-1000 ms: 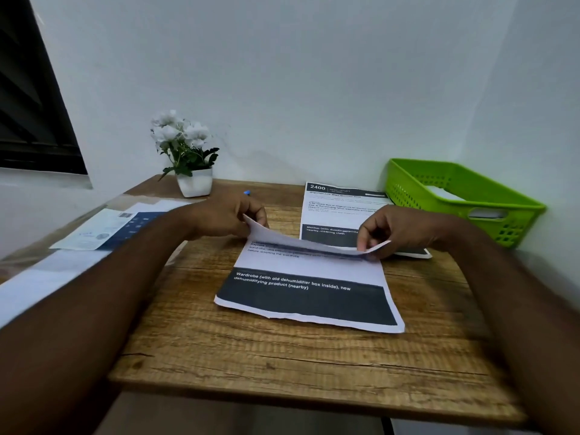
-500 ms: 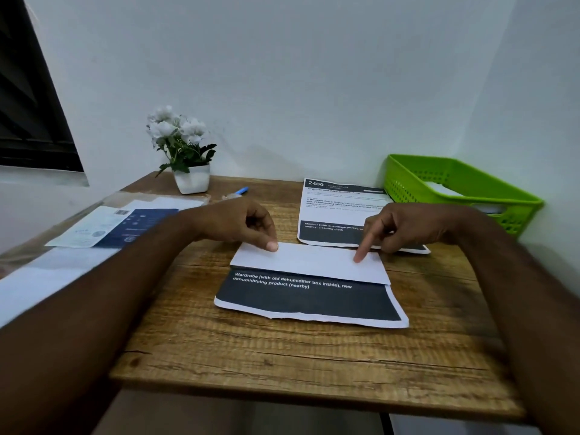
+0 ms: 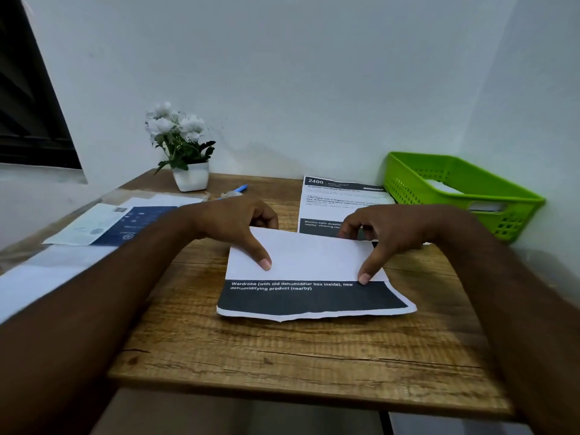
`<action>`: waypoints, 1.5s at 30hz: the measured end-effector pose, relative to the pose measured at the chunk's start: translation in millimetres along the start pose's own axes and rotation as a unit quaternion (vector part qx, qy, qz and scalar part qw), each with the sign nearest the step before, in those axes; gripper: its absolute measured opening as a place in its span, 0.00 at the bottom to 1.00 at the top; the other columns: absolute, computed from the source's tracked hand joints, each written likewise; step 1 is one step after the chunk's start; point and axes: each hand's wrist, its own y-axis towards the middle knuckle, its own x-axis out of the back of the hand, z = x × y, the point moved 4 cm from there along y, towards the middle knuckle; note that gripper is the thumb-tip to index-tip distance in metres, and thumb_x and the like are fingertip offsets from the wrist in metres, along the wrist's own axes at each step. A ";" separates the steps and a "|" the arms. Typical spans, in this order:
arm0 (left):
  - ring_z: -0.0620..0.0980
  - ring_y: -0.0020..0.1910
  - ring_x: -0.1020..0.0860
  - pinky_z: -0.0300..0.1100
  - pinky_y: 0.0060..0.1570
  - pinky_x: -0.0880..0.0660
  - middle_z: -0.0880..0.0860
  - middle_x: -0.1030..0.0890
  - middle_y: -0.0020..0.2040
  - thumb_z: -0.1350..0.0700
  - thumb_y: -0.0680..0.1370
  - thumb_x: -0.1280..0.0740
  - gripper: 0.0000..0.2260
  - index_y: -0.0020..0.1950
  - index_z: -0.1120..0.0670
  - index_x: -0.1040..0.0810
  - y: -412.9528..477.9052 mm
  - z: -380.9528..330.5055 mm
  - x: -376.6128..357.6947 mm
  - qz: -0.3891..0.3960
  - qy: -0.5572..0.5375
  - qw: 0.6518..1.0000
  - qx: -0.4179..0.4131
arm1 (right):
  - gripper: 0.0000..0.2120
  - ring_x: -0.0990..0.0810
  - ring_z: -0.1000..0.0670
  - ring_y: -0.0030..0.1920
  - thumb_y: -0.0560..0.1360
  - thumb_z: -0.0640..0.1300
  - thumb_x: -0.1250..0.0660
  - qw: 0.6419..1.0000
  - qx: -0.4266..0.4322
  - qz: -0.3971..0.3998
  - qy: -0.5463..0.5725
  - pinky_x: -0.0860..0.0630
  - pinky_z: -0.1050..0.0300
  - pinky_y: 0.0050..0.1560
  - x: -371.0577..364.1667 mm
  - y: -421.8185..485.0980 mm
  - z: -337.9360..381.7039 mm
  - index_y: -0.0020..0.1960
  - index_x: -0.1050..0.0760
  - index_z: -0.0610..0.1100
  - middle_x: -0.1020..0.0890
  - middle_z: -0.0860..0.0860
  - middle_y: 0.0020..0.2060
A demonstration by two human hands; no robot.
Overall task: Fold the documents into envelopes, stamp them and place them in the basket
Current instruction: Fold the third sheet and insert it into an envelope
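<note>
A printed document (image 3: 314, 296) lies on the wooden table (image 3: 282, 356), its top part folded toward me so the white back shows above a dark band of text. My left hand (image 3: 238, 224) holds the fold's far left corner, thumb pressed on the white flap and fingers curled behind the edge. My right hand (image 3: 392, 233) pinches the far right corner the same way, its thumb at the flap's near edge. A second printed document (image 3: 332, 199) lies flat behind. The green basket (image 3: 514, 227) stands at the back right with white paper inside.
A white pot of white flowers (image 3: 188, 158) stands at the back left, with a blue pen (image 3: 240, 188) beside it. Blue-and-white printed papers (image 3: 119, 224) lie on the glass surface to the left. Walls close off the back and right.
The lifted top part of the sheet came down into a fold. My fingertips pressed along the flap, and now both hands have taken hold of the fold's far corners, thumbs on top.
</note>
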 end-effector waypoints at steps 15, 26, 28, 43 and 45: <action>0.44 0.35 0.26 0.42 0.36 0.31 0.46 0.25 0.33 0.45 0.60 0.24 0.13 0.31 0.46 0.27 -6.0 -9.8 5.8 -0.065 -0.055 0.994 -0.061 | 0.18 0.28 0.58 0.35 0.58 0.45 0.34 1.000 0.016 -0.013 0.007 0.32 0.59 0.37 9.8 -6.6 -5.0 0.47 0.22 0.44 0.22 0.53 0.39; 0.45 0.40 0.26 0.44 0.40 0.29 0.47 0.24 0.40 0.59 0.67 0.25 0.13 0.39 0.45 0.27 -11.3 -17.0 3.7 0.051 0.027 0.997 -0.048 | 0.15 0.20 0.59 0.47 0.68 0.43 0.22 0.992 0.028 0.105 0.069 0.24 0.60 0.50 2.6 -19.0 6.7 0.51 0.19 0.57 0.16 0.61 0.46; 0.42 0.46 0.26 0.39 0.45 0.29 0.44 0.24 0.45 0.57 0.68 0.22 0.15 0.45 0.46 0.27 -14.3 -17.5 -3.6 0.136 0.072 0.988 0.002 | 0.26 0.21 0.58 0.57 0.65 0.55 0.22 0.983 0.036 0.154 0.092 0.26 0.55 0.62 -0.3 -23.6 12.2 0.62 0.23 0.62 0.19 0.57 0.57; 0.42 0.42 0.28 0.34 0.41 0.31 0.48 0.25 0.46 0.38 0.63 0.25 0.22 0.50 0.47 0.24 -15.7 -29.3 -14.9 0.175 0.087 0.979 0.057 | 0.25 0.26 0.60 0.43 0.61 0.61 0.24 0.993 0.088 0.064 0.045 0.27 0.65 0.45 -21.0 -2.2 49.7 0.57 0.23 0.59 0.24 0.57 0.47; 0.43 0.42 0.28 0.36 0.41 0.31 0.48 0.25 0.43 0.39 0.63 0.28 0.20 0.49 0.48 0.24 -11.9 -30.6 -16.4 0.161 0.107 0.980 0.053 | 0.23 0.26 0.59 0.46 0.65 0.60 0.25 0.993 0.105 0.041 0.025 0.27 0.64 0.48 -25.2 0.9 58.7 0.58 0.24 0.59 0.25 0.57 0.49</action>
